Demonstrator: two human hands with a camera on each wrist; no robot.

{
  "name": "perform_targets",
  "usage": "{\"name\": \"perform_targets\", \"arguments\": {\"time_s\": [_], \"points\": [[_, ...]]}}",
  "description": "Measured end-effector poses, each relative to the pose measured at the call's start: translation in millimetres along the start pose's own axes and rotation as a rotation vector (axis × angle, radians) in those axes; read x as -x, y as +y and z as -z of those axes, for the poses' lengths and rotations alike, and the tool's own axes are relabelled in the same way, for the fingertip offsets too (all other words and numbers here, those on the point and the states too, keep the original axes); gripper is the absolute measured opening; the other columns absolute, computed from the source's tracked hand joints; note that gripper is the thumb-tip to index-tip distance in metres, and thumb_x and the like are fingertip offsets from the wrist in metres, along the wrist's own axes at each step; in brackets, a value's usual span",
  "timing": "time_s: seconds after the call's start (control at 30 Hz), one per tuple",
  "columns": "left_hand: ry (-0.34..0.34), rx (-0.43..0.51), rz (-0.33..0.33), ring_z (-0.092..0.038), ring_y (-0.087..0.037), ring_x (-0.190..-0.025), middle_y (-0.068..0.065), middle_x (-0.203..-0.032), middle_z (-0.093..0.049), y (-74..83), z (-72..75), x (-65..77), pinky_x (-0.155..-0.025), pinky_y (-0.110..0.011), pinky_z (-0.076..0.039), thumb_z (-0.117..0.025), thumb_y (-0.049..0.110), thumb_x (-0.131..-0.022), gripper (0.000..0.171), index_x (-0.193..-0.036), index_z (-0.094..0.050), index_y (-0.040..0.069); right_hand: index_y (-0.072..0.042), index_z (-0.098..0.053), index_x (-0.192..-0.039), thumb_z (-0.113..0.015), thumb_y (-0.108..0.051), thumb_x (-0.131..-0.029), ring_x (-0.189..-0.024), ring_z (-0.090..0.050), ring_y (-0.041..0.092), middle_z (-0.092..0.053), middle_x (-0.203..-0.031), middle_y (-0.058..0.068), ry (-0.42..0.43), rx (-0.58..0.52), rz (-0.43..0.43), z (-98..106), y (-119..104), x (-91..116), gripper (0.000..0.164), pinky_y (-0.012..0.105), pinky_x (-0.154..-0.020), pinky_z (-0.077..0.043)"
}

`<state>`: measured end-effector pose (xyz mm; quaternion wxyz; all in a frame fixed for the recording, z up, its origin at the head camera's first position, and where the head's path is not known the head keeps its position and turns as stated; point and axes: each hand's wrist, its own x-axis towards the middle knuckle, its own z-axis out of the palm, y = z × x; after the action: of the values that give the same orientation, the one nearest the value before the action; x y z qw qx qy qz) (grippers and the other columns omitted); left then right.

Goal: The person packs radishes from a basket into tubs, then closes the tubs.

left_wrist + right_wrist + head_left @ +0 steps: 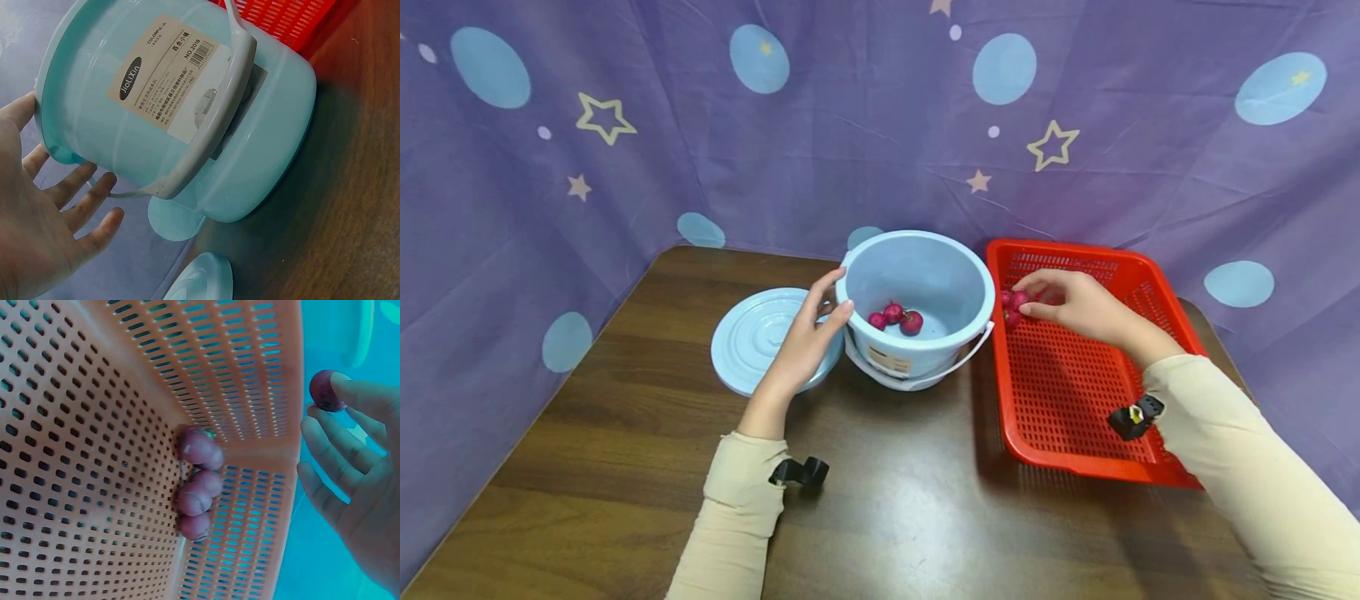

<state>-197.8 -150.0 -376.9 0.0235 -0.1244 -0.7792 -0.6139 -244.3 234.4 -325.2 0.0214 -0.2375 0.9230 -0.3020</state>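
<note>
A light-blue bucket (pixel 917 354) stands on the table with three red radishes (pixel 912 322) inside. At its left rim is my left hand (pixel 805 346), its fingers spread and loosely bent; in the left wrist view a fingertip touches the rim while the other fingers stay beside the wall. Between thumb and fingers, my right hand (pixel 369 450) pinches one radish (pixel 324 391). In the head view this hand is over the far left side of the red basket (pixel 1011 417). Several more radishes (pixel 194 499) lie together along the basket's inner edge.
A round light-blue lid (pixel 737 342) lies on the wooden table (pixel 625 433), left of the bucket. The bucket's white handle (pixel 215 125) hangs down at its front. Behind the table hangs a purple patterned cloth (pixel 865 150).
</note>
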Motion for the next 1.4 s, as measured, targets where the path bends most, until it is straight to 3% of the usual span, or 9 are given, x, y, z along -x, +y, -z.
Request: {"name": "perform_targets", "arguments": {"time_s": [0.53, 0.77, 1.03, 1.4], "points": [[0.005, 0.027, -0.015, -0.040, -0.034, -0.131, -0.015, -0.148, -0.039, -0.1, 1.5, 0.1, -0.108, -0.054, -0.034, -0.051, 0.032, -0.103, 0.053, -0.153, -0.035, 0.025, -0.012, -0.069, -0.117, -0.074, -0.011, -0.090, -0.086, -0.066, 0.016, -0.070, -0.099, 0.002, 0.077, -0.043, 0.045, 9, -25, 5, 0.028, 0.020, -0.076, -0.048], [0.001, 0.025, -0.016, -0.039, -0.033, -0.133, -0.014, -0.148, -0.039, 0.7, 1.7, -0.7, -0.109, -0.054, -0.033, -0.051, 0.032, -0.103, 0.054, -0.154, -0.034, 0.025, -0.012, -0.070, -0.117, -0.074, -0.013, -0.090, -0.085, -0.064, 0.014, -0.069, -0.099, 0.000, 0.094, -0.045, 0.139, 7, -40, 3, 0.027, 0.019, -0.077, -0.048], [-0.004, 0.028, -0.011, -0.040, -0.035, -0.132, -0.015, -0.146, -0.041, -0.5, 0.6, -1.0, -0.108, -0.054, -0.034, -0.051, 0.032, -0.103, 0.053, -0.154, -0.034, 0.026, -0.012, -0.069, -0.118, -0.075, -0.012, -0.089, -0.084, -0.063, 0.014, -0.069, -0.095, -0.003, 0.084, -0.080, 0.159, 0, -57, 1, 0.030, 0.024, -0.074, -0.050], [0.001, 0.016, -0.015, -0.040, -0.032, -0.132, -0.013, -0.147, -0.040, -1.0, -0.1, -0.6, -0.107, -0.052, -0.035, -0.052, 0.034, -0.103, 0.054, -0.153, -0.035, 0.028, -0.014, -0.070, -0.118, -0.077, -0.014, -0.088, -0.082, -0.056, 0.018, -0.066, -0.095, -0.003, 0.069, -0.040, 0.229, -11, -76, -3, 0.031, 0.028, -0.067, -0.045]]}}
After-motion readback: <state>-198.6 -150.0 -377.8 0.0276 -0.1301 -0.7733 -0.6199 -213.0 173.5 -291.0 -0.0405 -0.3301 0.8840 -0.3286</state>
